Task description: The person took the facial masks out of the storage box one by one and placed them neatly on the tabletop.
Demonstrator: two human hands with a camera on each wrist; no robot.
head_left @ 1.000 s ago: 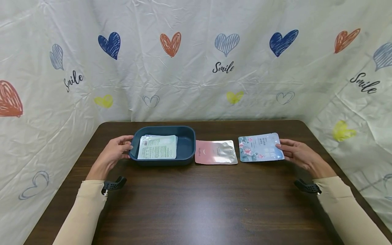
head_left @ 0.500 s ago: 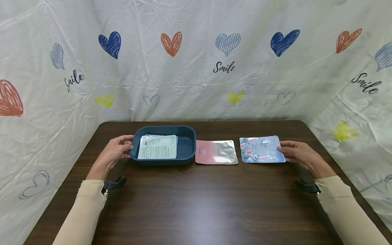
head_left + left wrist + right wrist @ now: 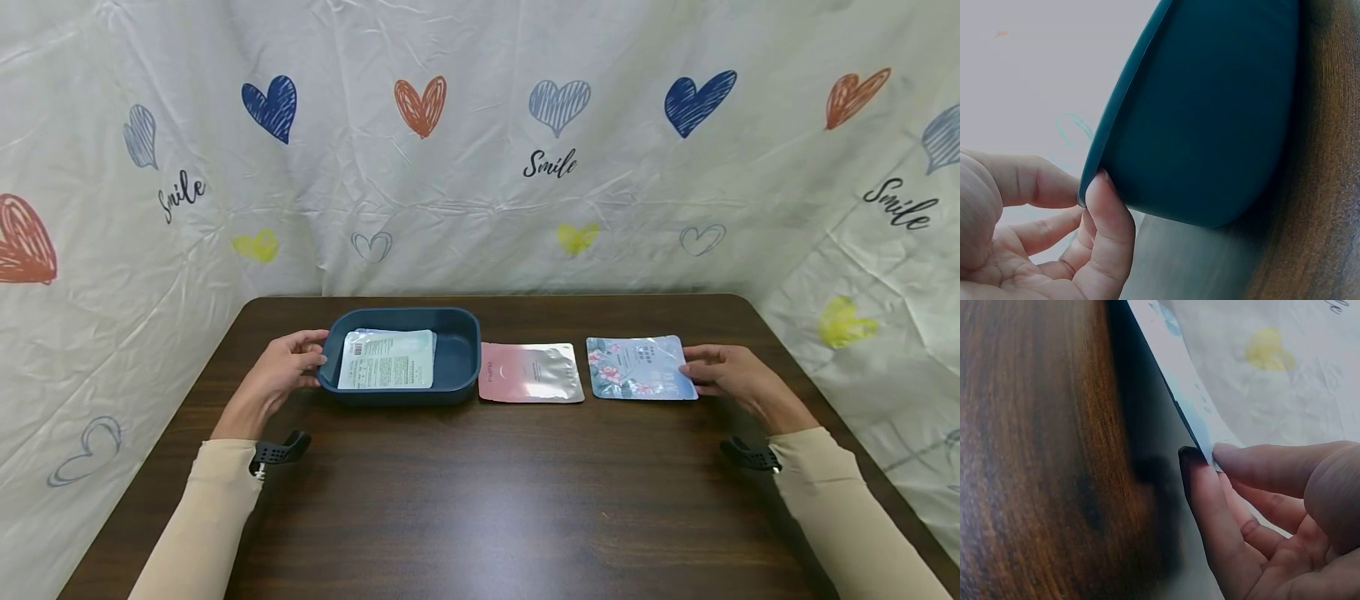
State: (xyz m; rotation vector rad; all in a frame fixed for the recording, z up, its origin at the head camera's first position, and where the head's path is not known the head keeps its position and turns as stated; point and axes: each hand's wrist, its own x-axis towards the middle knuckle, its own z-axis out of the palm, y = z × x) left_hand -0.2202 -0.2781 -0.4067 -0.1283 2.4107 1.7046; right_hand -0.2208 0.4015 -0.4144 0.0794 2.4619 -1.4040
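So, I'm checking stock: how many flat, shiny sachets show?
4 visible: a pale-green sachet and a mostly covered bluish one beneath, in the dark-blue rounded tray; a pink-silver one beside it; a blue floral one in the right hand. More may be hidden.

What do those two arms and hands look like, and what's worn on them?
They belong to a person: the left hand and right hand are bare, without gloves. Both arms have plain cream sleeves, with a black strap at each wrist.

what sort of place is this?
Likely a makeshift filming booth: white heart-printed sheeting stands behind and on both sides of a dark-brown wood-grain table, and each wrist has a black strap.
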